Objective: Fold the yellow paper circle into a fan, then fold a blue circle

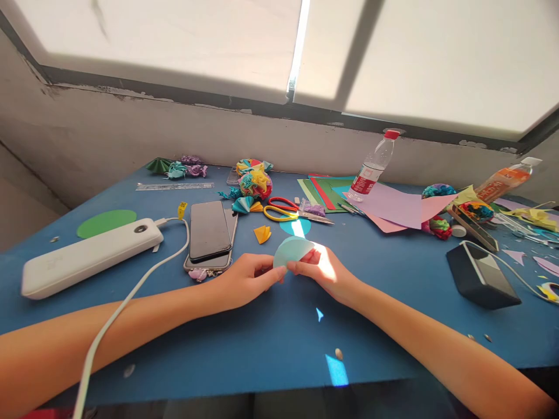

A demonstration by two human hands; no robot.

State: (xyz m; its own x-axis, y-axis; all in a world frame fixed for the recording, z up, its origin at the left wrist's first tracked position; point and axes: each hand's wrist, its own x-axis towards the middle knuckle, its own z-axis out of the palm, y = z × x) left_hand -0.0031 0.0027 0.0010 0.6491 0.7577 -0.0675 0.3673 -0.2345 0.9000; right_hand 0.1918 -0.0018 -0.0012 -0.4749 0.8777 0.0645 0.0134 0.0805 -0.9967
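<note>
1. Pale blue paper half-circle (292, 251), held just above the blue surface (271, 331) near its middle; curved edge up and away from the camera, straight edge low between the fingers, long axis running left to right.
2. Left hand (244, 279) closed in a pinch on the lower left end of the paper, thumb and fingertips pressed together at the fold.
3. Right hand (325, 273) closed on the lower right end, fingers curled under the paper, partly washed out by a patch of sunlight.
4. Just behind the paper: a teal paper circle (295, 227) lying flat, a small folded orange piece (262, 234) to its left, and red-and-yellow-handled scissors (283, 209) with blades pointing right.
5. Left of the hands: two stacked phones (209, 233), screens dark, long axis running away from the camera; a white power bank (89, 256) lying crosswise with a white cable (131, 297) trailing over the left forearm.
6. Further left: a green paper disc (106, 223) and a clear ruler (173, 186) near the wall.
7. Toward the back: multicoloured paper flower balls (254, 180), a stack of coloured sheets (332, 192), a lilac sheet (388, 206) and a clear water bottle (371, 169) with a red cap, tilted.
8. Right side: a dark box-shaped device (480, 276) with a cable, more paper flowers (439, 191), an orange-labelled bottle (506, 177) and loose scraps.
</note>
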